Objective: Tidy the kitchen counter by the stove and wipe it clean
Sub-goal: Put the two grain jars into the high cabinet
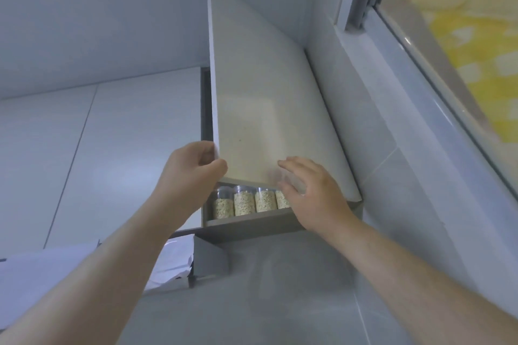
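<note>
**Hands at an open wall cupboard above the stove side**

The view tilts upward at a tall pale cream flat-panel cupboard door point(252, 109). Its long axis runs upright, from the lower edge by the hands to the ceiling. It stands swung out from the cupboard, with its thin free edge pointing toward the camera and its broad face turned toward the window point(448, 36) on the right.

The left hand point(193, 173) grips the door's lower free corner, fingers curled round the edge.

The right hand point(311, 199) is spread with straight fingers and holds nothing. It sits in front of the door's lower edge and is blurred; whether it touches the panel cannot be told.

Below the door, a row of clear round jars of pale grain flakes point(244, 204) stands upright, side by side, on the grey bottom shelf point(252, 223). The rightmost jar is partly hidden behind the right hand.

A crumpled white sheet point(173, 260) lies lower left, under the neighbouring white cupboard fronts point(112, 148).
</note>
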Tool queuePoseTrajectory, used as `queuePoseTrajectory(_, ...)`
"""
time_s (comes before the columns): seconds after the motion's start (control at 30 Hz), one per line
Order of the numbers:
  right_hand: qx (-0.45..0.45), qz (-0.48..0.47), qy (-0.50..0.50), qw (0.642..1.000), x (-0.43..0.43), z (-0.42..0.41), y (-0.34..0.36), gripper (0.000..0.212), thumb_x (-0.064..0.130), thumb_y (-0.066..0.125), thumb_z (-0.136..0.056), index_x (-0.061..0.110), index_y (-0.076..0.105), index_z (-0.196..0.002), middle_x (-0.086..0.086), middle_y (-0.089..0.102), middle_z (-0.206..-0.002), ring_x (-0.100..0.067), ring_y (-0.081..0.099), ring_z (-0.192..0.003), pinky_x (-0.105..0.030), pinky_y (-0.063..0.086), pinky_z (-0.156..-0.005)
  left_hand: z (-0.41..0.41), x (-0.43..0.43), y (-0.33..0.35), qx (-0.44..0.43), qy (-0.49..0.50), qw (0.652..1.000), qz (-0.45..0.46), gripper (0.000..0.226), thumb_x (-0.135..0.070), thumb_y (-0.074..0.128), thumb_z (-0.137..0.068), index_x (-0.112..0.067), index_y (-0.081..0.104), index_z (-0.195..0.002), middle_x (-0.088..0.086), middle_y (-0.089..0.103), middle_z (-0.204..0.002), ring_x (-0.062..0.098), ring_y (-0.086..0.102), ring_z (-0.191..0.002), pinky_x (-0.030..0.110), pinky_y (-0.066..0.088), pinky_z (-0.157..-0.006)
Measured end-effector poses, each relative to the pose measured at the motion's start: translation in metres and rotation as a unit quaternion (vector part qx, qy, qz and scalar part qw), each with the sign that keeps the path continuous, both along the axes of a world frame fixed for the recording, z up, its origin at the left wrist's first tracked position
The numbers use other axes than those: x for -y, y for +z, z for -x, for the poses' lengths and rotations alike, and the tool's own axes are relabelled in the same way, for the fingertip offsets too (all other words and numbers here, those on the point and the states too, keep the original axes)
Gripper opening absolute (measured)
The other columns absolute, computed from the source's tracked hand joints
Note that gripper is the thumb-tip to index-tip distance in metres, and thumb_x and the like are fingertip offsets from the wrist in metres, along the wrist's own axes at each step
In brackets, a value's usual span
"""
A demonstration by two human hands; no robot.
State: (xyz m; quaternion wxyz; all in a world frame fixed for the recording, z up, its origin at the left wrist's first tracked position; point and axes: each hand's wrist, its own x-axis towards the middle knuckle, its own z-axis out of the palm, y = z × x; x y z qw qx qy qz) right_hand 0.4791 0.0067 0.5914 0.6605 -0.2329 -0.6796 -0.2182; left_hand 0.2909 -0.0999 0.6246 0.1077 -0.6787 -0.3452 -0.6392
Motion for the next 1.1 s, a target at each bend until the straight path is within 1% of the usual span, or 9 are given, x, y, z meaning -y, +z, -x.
queuePoseTrajectory(0.17,0.045,0.043,-0.038,0.997,-0.031,0.018,0.016,0.052,0.038,0.062,-0.093,0.028,0.048,-0.142,0.007,0.035,-0.154,-0.011,0.029,-0.142,-0.024,0.019,-0.116,0.042,-0.038,-0.004,0.013,0.018,1.0,0.021,0.036,-0.022,0.045,-0.067,-0.001,0.061,-0.091,0.026,0.06,-0.092,0.017,0.05,-0.066,0.054,0.053,-0.082)
queuePoseTrajectory(0.27,0.063,0.075,-0.058,0.994,-0.054,0.028,0.02,0.055,0.042,0.062,-0.092,0.031,0.045,-0.143,0.009,0.029,-0.157,-0.011,0.025,-0.145,-0.028,0.018,-0.119,0.062,-0.059,-0.007,0.002,0.0,1.0,0.019,0.019,-0.017,0.049,-0.076,-0.016,0.066,-0.083,0.023,0.061,-0.09,0.017,0.049,-0.069,0.051,0.053,-0.085)
queuePoseTrajectory(0.33,0.058,0.073,-0.064,0.994,-0.067,0.035,0.02,0.055,0.044,0.061,-0.091,0.031,0.047,-0.142,0.008,0.031,-0.156,-0.013,0.027,-0.144,-0.031,0.018,-0.12,0.073,-0.074,-0.007,-0.006,-0.014,1.0,0.009,0.021,-0.019,0.05,-0.075,-0.028,0.066,-0.085,0.018,0.064,-0.089,0.017,0.051,-0.071,0.05,0.053,-0.084)
queuePoseTrajectory(0.43,0.042,0.049,-0.061,0.996,-0.083,0.043,0.021,0.053,0.044,0.059,-0.093,0.027,0.048,-0.141,0.004,0.032,-0.156,-0.015,0.026,-0.145,-0.035,0.019,-0.12,0.091,-0.1,-0.005,-0.019,-0.006,1.0,-0.017,0.027,-0.03,0.054,-0.075,-0.033,0.069,-0.097,0.003,0.068,-0.086,0.012,0.057,-0.079,0.035,0.048,-0.078)
queuePoseTrajectory(0.53,0.048,0.048,-0.111,0.992,-0.098,0.048,0.024,0.059,0.05,0.049,-0.096,0.029,0.036,-0.148,0.003,0.019,-0.162,-0.015,0.014,-0.149,-0.037,0.011,-0.122,0.111,-0.125,-0.002,-0.019,0.027,0.999,-0.043,0.055,-0.036,0.064,-0.085,-0.033,0.047,-0.137,-0.013,0.055,-0.128,0.007,0.052,-0.116,0.029,0.042,-0.096)
queuePoseTrajectory(0.67,0.073,0.058,-0.172,0.981,-0.117,0.051,0.021,0.073,0.061,0.024,-0.088,0.032,0.016,-0.154,0.007,0.004,-0.164,-0.011,-0.001,-0.15,-0.032,-0.002,-0.12,0.128,-0.144,-0.002,-0.097,0.082,0.99,-0.057,0.067,-0.053,0.055,-0.084,-0.05,0.026,-0.144,-0.03,0.023,-0.147,-0.003,0.021,-0.14,0.035,0.024,-0.115)
queuePoseTrajectory(0.8,0.086,0.059,-0.205,0.973,-0.131,0.056,0.017,0.072,0.059,0.017,-0.088,0.033,0.01,-0.155,0.006,-0.003,-0.164,-0.01,-0.007,-0.15,-0.027,-0.01,-0.117,0.132,-0.167,-0.007,-0.135,0.144,0.978,-0.065,0.054,-0.042,0.041,-0.097,-0.049,0.019,-0.146,-0.02,0.01,-0.158,0.002,0.006,-0.146,0.042,0.021,-0.118)
queuePoseTrajectory(0.97,0.104,0.058,-0.249,0.961,-0.145,0.058,0.013,0.068,0.06,0.013,-0.093,0.033,0.004,-0.155,0.006,-0.009,-0.164,-0.01,-0.012,-0.149,-0.025,-0.014,-0.115,0.136,-0.193,-0.009,-0.138,0.153,0.978,-0.023,0.053,-0.04,0.031,-0.1,-0.046,0.011,-0.148,-0.013,0.004,-0.16,0.007,-0.006,-0.147,0.036,0.007,-0.12)
queuePoseTrajectory(1.1,0.134,0.056,-0.294,0.945,-0.154,0.057,0.009,0.082,0.062,-0.007,-0.079,0.031,-0.004,-0.155,0.004,-0.013,-0.163,-0.013,-0.016,-0.149,-0.027,-0.017,-0.113,0.14,-0.206,-0.005,-0.148,0.186,0.971,-0.009,0.054,-0.037,0.031,-0.101,-0.042,0.01,-0.15,-0.007,0.002,-0.161,0.012,-0.009,-0.148,0.04,0.009,-0.12)
